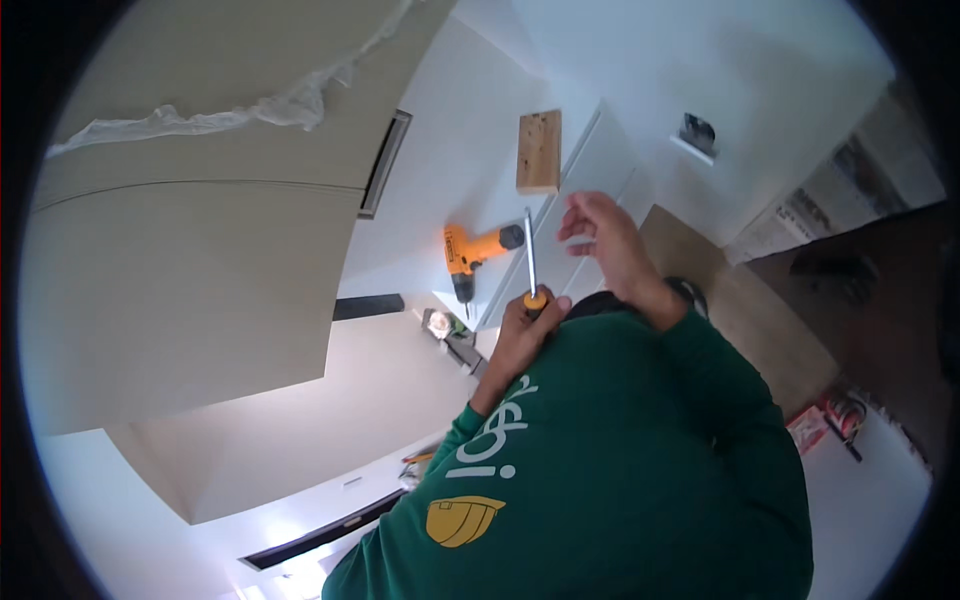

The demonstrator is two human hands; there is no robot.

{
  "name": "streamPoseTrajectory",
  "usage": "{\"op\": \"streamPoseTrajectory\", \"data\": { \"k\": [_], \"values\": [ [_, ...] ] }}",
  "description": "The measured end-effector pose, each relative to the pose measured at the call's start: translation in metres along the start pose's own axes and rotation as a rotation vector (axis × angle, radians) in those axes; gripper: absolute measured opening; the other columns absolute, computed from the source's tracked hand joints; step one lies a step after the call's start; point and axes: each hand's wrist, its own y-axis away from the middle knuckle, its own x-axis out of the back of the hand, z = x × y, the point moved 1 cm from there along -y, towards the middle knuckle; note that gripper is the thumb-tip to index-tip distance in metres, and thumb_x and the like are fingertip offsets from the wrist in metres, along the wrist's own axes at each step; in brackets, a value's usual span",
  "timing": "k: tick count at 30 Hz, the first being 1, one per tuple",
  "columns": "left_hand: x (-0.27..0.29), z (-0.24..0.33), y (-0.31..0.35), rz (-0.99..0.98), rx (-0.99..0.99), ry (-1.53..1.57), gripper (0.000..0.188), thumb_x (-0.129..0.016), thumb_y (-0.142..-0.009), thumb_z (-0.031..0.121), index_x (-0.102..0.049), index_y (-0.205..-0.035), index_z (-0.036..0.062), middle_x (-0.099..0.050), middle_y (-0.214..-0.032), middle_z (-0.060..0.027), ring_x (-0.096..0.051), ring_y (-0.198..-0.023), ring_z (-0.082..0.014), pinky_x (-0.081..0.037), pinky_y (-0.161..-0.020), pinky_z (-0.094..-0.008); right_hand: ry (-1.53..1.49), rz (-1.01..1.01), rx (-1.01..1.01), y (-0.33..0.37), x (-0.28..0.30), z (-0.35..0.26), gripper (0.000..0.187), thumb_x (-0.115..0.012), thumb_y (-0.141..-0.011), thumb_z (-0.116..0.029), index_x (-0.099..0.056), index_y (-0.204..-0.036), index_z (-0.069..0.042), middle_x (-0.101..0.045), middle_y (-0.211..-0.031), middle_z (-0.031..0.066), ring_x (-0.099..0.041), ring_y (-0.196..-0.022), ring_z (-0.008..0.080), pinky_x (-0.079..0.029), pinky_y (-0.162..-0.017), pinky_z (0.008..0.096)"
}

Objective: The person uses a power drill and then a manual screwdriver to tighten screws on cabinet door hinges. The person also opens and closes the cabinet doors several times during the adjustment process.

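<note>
My left hand is closed around the yellow-and-black handle of a screwdriver, held in front of my green top. Its long metal shaft points away from me, the tip near the edge of a white surface. To the right, my right hand is raised with bent fingers apart and nothing visible in them. An orange and black cordless drill lies on the white surface, left of the screwdriver shaft. Beyond the tip rests a rectangular wooden block.
Large beige cabinet panels with torn clear plastic film take up the left. A wall fitting sits at upper right. Below it are a brown board and printed sheets. Red items lie at lower right.
</note>
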Motion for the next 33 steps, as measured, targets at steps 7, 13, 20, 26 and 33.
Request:
{"op": "streamPoseTrajectory", "data": {
  "k": [7,13,20,26,33],
  "values": [
    [-0.016,-0.005,-0.018,-0.158,-0.021,-0.163,0.036,-0.074,-0.098,0.032,-0.054,-0.078,0.0089,-0.047,-0.067,0.0075,-0.042,-0.063,-0.0035,-0.032,-0.058,-0.0239,-0.104,0.115,0.121,0.015,0.046,0.012,0.046,-0.053,-0.104,-0.052,-0.057,-0.121,-0.009,-0.061,-0.103,0.0037,-0.064,-0.098,0.0167,-0.047,-0.085,0.0357],
    [-0.027,-0.012,-0.026,-0.198,0.007,-0.191,0.034,-0.073,-0.098,0.03,-0.055,-0.078,0.0101,-0.048,-0.067,0.0078,-0.041,-0.062,-0.0031,-0.032,-0.058,-0.0239,-0.169,0.143,0.153,0.025,0.061,0.019,0.049,-0.054,-0.103,-0.054,-0.057,-0.121,-0.008,-0.06,-0.104,0.0044,-0.064,-0.099,0.0168,-0.047,-0.085,0.0347],
    [-0.033,-0.016,-0.03,-0.225,0.013,-0.211,0.032,-0.072,-0.099,0.029,-0.055,-0.078,0.0112,-0.049,-0.066,0.0076,-0.042,-0.062,-0.0033,-0.032,-0.058,-0.0232,-0.232,0.167,0.183,0.031,0.07,0.02,0.043,-0.051,-0.106,-0.048,-0.057,-0.122,-0.009,-0.06,-0.103,0.0024,-0.063,-0.099,0.0158,-0.048,-0.083,0.0331],
    [-0.04,-0.02,-0.03,-0.204,0.056,-0.144,0.031,-0.071,-0.099,0.029,-0.056,-0.079,0.0112,-0.05,-0.068,0.0067,-0.043,-0.061,-0.0039,-0.032,-0.058,-0.0229,-0.241,0.171,0.17,0.032,0.075,0.015,0.037,-0.05,-0.108,-0.044,-0.058,-0.12,-0.01,-0.061,-0.101,0.0011,-0.063,-0.097,0.0141,-0.048,-0.083,0.032],
    [-0.039,-0.024,-0.019,-0.065,-0.033,-0.017,0.03,-0.069,-0.1,0.029,-0.056,-0.081,0.0095,-0.052,-0.068,0.0028,-0.046,-0.06,-0.0064,-0.035,-0.057,-0.0236,-0.11,0.122,0.069,0.023,0.069,0.006,0.035,-0.055,-0.105,-0.045,-0.058,-0.119,-0.012,-0.062,-0.101,0.0001,-0.063,-0.095,0.0138,-0.048,-0.082,0.0324]
  ]
}}
